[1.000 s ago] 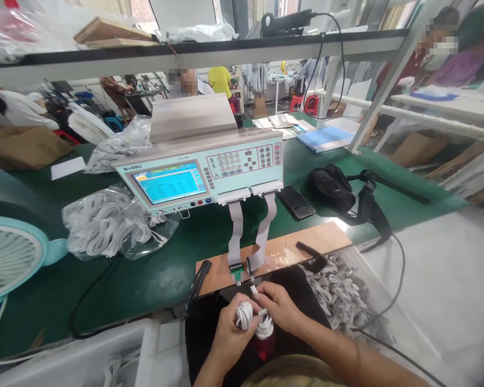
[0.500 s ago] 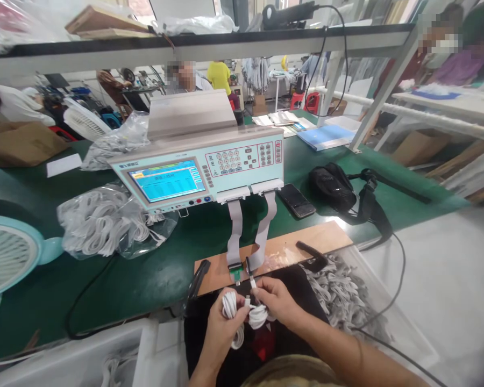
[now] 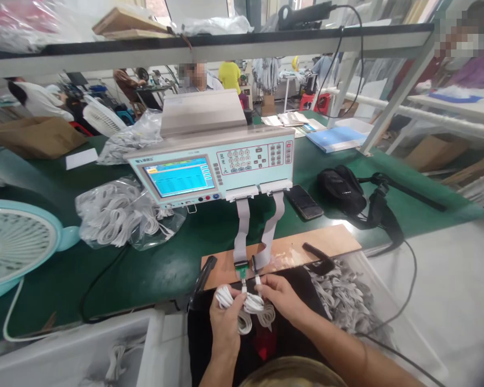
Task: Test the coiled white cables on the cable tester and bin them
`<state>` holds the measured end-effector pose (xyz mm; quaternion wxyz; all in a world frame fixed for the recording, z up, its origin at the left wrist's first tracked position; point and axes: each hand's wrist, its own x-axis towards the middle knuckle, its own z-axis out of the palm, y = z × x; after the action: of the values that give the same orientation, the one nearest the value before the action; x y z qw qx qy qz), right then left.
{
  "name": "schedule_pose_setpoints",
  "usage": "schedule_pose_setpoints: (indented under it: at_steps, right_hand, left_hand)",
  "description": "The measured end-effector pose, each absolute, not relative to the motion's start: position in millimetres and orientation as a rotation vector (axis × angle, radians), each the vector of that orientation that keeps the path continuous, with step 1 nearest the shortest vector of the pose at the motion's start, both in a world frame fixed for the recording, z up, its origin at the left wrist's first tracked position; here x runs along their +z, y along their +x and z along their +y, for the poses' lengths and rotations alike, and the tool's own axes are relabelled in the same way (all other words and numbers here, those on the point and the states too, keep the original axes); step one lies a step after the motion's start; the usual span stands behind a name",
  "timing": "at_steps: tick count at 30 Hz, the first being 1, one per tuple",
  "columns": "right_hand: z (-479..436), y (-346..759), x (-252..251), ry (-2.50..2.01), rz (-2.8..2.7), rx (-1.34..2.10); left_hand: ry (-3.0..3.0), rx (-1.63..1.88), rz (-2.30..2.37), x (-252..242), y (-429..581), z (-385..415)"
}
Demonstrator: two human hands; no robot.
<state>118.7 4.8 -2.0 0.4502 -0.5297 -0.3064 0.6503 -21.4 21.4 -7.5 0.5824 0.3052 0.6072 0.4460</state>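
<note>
Left hand (image 3: 225,322) and right hand (image 3: 284,296) pinch plugs (image 3: 244,289) of coiled white cable (image 3: 253,302) at front edge of green table (image 3: 161,277). We see tester (image 3: 258,174) and shelf (image 3: 242,45) partly blocking workers (image 3: 229,75); phone (image 3: 305,202) nearby.

At six o'clock, the coiled cable (image 3: 253,303) is white, and the plug (image 3: 258,280) also; the circuit board (image 3: 243,273) is green. The ribbon cables (image 3: 242,228) are plain grey. The instrument (image 3: 258,181), at the clock's centre, is pale blue-green, with a bright blue screen (image 3: 180,178) and thin red outlines around its keys (image 3: 239,159). The fan (image 3: 20,244) near nine is light turquoise; the pouch (image 3: 341,189) at three is black.
</note>
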Motion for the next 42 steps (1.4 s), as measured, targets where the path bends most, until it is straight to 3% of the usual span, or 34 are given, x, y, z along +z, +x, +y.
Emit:
schedule_pose_setpoints:
  at_steps: [17,27,42]
  right_hand:
    - [3.2,118.7,-10.3,-1.237,-0.727,1.623]
    - [4.2,115.1,-3.4,-1.187,-0.661,1.660]
    - [8.1,115.2,-32.1,-1.184,-0.907,1.589]
  left_hand:
    - [0.117,1.175,1.342,14.5,1.4,19.6]
    - [0.300,1.173,1.372,2.5,-1.4,13.7]
    - [0.703,1.233,1.643,-43.1,-2.5,23.8]
